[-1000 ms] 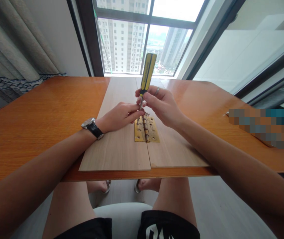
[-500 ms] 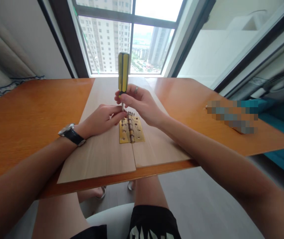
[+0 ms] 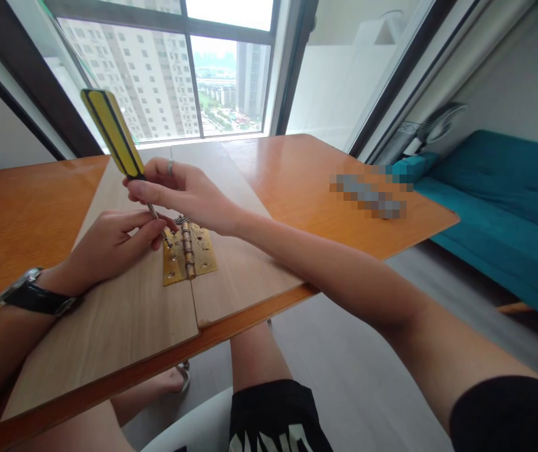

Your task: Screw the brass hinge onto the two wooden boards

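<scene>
A screwdriver (image 3: 112, 133) with a yellow and black handle leans with its top to the left. My right hand (image 3: 179, 191) pinches it just below the handle, thumb and fingers closed. Low on the shaft, the thumb and fingers of my left hand (image 3: 127, 242) are closed around the metal near the tip. That tip points at the left leaf of a brass hinge (image 3: 188, 251), among its screw holes; whether it sits in a screw is too small to tell. The hinge lies open across the seam of two pale boards (image 3: 122, 333). Several small screws (image 3: 181, 220) lie at the hinge's far end, partly behind my right hand.
The boards rest on an orange-brown wooden table (image 3: 292, 169), whose near edge runs above my legs. A blurred-out object (image 3: 367, 196) lies on the table's right side. Beyond are a window (image 3: 226, 81), a teal sofa (image 3: 499, 201) and a fan (image 3: 442, 122).
The view has turned right, so hands and boards appear further left. The screwdriver has gone from upright to leaning left, and its tip is now lower along the hinge's left leaf.
</scene>
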Available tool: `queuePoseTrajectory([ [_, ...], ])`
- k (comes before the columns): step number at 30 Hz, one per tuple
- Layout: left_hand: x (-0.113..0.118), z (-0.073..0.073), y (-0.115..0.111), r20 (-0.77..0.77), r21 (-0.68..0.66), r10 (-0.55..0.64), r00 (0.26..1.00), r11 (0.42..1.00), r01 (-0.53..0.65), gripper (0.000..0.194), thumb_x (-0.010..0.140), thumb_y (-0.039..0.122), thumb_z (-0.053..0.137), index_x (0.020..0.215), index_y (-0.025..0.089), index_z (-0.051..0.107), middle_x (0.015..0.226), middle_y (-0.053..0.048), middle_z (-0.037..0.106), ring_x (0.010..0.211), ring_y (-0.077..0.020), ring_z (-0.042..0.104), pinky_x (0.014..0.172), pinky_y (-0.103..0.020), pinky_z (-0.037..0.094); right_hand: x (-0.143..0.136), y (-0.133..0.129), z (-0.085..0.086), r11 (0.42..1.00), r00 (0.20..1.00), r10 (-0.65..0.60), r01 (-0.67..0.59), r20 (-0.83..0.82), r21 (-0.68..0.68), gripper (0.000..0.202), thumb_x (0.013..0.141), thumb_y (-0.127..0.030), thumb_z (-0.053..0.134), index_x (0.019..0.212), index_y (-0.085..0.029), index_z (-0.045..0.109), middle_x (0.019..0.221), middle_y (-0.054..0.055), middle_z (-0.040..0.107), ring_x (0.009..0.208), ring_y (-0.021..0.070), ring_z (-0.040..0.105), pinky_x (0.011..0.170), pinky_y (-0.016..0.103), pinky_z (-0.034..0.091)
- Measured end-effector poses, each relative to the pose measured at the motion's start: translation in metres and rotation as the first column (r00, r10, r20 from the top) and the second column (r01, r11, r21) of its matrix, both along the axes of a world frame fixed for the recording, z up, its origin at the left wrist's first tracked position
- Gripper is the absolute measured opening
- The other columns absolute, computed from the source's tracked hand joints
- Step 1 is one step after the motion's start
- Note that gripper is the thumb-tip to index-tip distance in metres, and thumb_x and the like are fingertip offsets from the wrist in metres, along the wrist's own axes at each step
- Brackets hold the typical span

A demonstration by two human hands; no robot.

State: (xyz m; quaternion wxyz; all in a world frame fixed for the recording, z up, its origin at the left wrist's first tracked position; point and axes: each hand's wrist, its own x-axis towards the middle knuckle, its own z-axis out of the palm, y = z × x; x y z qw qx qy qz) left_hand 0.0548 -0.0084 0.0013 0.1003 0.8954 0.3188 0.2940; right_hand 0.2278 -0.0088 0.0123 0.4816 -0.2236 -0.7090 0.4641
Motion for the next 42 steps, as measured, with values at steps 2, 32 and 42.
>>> queuePoseTrajectory([
  [2,0.0,0.0,0.0,-0.02,-0.003,-0.007,1.0,1.0,0.007,0.03,0.087,0.037,0.047,0.074,0.022,0.07,0.057,0.003,0.064,0.056,-0.0146,0.06,0.062,-0.025,0.044,0.0,-0.001,0.0,0.999,0.998,0.033,-0.035,-0.054,-0.032,0.045,0.075,-0.059,0.071,0.082,-0.02,0.05,0.084,0.001,0.06,0.086,0.0135,0.06,0.063,0.02,0.051],
  [32,-0.002,-0.013,0.004,0.109,0.057,-0.2,0.974,0.979,0.195,0.03,0.097,0.031,0.046,0.078,0.015,0.063,0.073,-0.004,0.067,0.068,-0.0136,0.061,0.066,-0.025,0.045,0.004,-0.016,0.01,0.984,0.983,-0.179,0.18,0.038,-0.006,0.017,0.075,-0.03,0.073,0.082,-0.019,0.062,0.087,0.002,0.065,0.084,0.0159,0.06,0.077,0.032,0.05],
  [42,-0.003,-0.011,0.005,0.105,0.048,-0.222,0.969,0.975,0.218,0.036,0.097,0.029,0.047,0.064,0.016,0.054,0.066,-0.001,0.059,0.062,-0.011,0.053,0.062,-0.024,0.041,0.009,-0.013,0.0,0.999,0.999,-0.038,0.038,0.01,-0.023,0.027,0.092,-0.043,0.058,0.107,-0.024,0.071,0.102,0.005,0.068,0.096,0.0169,0.062,0.089,0.034,0.049],
])
